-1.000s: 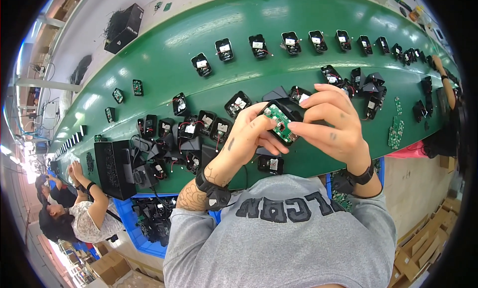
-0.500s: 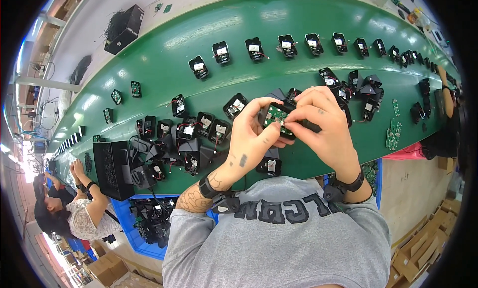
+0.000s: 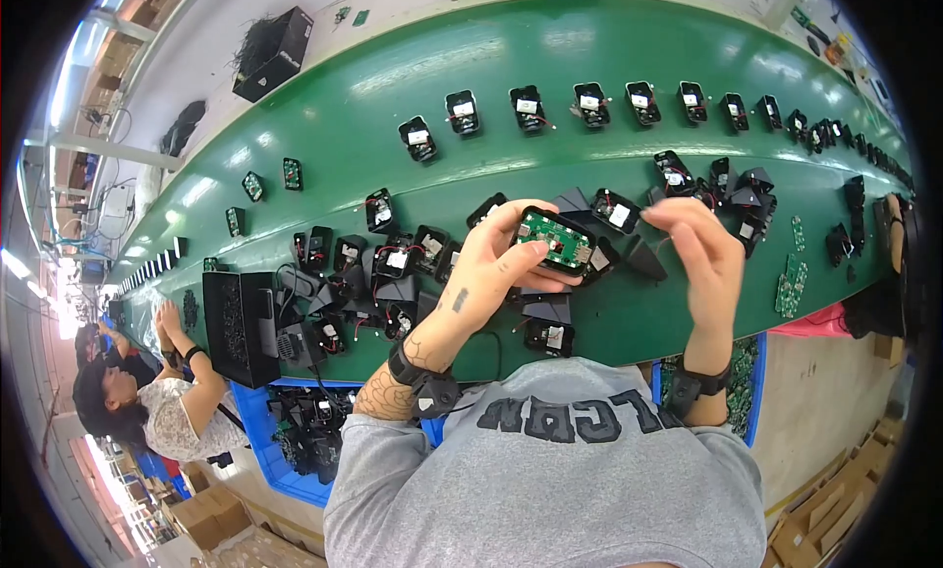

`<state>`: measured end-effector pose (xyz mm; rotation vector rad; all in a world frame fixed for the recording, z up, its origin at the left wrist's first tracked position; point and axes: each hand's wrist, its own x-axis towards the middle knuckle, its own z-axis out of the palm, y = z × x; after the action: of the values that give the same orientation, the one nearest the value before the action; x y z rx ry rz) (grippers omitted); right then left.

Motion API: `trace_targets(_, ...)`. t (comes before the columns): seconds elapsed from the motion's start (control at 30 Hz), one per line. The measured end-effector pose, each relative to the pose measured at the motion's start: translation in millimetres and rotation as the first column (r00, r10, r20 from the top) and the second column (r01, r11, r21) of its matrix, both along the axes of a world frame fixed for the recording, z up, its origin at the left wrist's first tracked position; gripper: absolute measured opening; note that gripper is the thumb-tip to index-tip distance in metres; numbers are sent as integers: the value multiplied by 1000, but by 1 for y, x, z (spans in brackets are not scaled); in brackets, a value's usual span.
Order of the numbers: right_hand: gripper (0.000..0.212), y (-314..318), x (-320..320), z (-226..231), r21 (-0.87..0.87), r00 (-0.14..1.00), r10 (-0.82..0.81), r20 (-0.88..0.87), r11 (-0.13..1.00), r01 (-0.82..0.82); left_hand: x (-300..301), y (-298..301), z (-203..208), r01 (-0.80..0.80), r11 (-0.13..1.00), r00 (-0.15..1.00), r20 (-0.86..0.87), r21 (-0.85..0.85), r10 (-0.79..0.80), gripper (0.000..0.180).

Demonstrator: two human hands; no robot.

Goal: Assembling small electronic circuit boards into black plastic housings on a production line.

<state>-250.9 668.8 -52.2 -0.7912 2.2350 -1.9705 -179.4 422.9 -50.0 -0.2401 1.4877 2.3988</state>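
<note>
My left hand is wrapped round a small black plastic housing with a green circuit board seated in it, the thumb lying on the board. To the right and apart from it, my right hand is raised over the table with loosely bent fingers; index and thumb stand apart and nothing shows between them. Between the two hands lies an open black housing with a white block and red wires. A dark wedge-shaped piece rests beside my right hand.
Open black housings stand in a row along the green table. More are heaped left of my hands. A black bin stands at left, near a co-worker. Blue crates sit below the edge. Loose green boards lie at right.
My right hand has come off the board and moved right, its pinch opened. My left hand still holds the housing, whose board now shows more fully. The whole view has shifted slightly.
</note>
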Motion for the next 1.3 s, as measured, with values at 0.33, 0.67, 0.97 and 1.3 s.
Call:
trace_targets(0.33,29,-57,11,-15,-199,849,284,446,956,-215,8,10,-6,-131,954,978,-194,-270,79,50)
trace_targets(0.67,26,-60,10,-33,-57,891,149,430,989,-138,3,19,-26,-188,969,973,-162,-157,163,48)
trace_targets(0.97,28,64,-7,-53,39,892,-434,125,901,432,-38,-128,-24,-478,461,877,-436,-748,202,45)
trace_targets(1.3,27,237,34,-102,245,403,-909,-108,368,897,-68,-355,-94,-357,-278,890,-234,-892,-393,35)
